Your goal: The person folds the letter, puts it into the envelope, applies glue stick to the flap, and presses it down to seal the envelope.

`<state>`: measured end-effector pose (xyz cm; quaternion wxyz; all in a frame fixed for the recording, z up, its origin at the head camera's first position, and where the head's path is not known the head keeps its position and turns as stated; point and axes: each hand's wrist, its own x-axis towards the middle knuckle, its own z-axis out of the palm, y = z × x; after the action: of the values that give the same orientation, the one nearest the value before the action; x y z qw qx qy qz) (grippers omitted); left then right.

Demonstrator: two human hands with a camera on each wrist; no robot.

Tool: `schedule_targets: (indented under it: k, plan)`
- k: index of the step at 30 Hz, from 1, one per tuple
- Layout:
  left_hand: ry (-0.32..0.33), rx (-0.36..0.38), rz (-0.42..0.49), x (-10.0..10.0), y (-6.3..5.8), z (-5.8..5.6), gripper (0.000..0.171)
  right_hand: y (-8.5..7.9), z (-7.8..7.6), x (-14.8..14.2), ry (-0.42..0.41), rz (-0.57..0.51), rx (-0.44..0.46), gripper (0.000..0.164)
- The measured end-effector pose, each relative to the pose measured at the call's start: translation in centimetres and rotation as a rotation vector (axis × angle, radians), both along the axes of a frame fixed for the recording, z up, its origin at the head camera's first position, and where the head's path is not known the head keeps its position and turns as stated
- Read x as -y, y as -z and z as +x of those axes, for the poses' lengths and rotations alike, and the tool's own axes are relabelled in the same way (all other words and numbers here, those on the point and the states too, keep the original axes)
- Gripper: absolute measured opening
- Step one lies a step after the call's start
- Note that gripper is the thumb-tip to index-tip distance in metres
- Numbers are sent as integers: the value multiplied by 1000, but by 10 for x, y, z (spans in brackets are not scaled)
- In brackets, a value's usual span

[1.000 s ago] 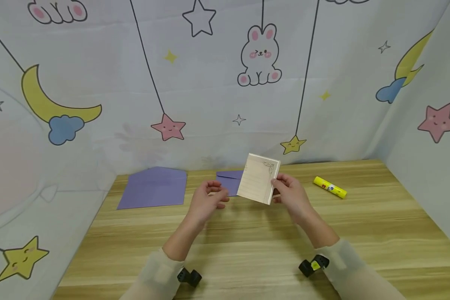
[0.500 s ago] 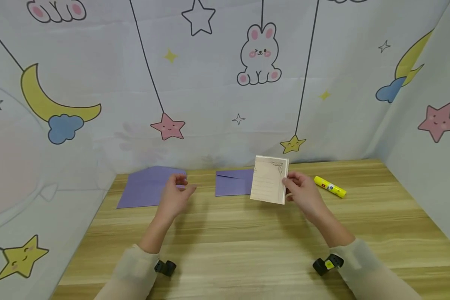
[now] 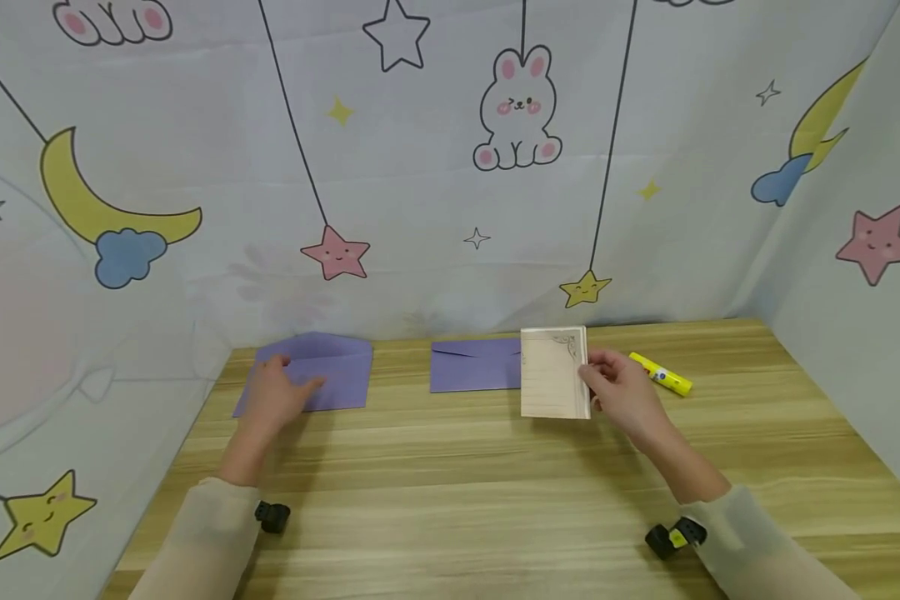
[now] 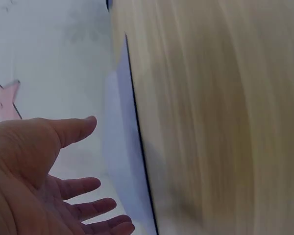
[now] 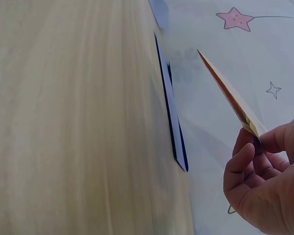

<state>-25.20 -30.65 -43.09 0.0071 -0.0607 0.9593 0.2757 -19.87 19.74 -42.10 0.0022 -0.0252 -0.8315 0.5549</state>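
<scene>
Between thumb and fingers my right hand pinches the right edge of a folded cream paper with printed lines and a corner ornament. In the right wrist view the folded paper shows edge-on, raised off the table. My left hand is over the left purple envelope, whose flap is up; its fingers are spread and hold nothing. The left wrist view shows the thumb and fingers apart beside that envelope. A second purple envelope lies mid-table, its right end hidden behind the paper.
A yellow glue stick lies to the right, just beyond my right hand. The wooden table ends at the back against a white curtain printed with stars, a moon and a rabbit. The curtain also hangs along both sides.
My left hand has moved left from the middle to the left envelope. The right hand has shifted right with the paper, uncovering more of the middle envelope.
</scene>
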Motion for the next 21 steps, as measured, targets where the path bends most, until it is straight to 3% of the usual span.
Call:
schedule_targets:
  k: [5,8,14,21]
  plan:
    - [-16,97,-199,27,7,-6,101,4,1,-3,3,28,9,33]
    - [7,157,-255,36,10,-7,108,6,1,-4,3,33,6,32]
    - [56,228,-278,41,12,-7,109,7,2,-4,-6,32,-7,32]
    - [153,187,-285,30,6,4,101,9,3,-5,-12,35,-2,32]
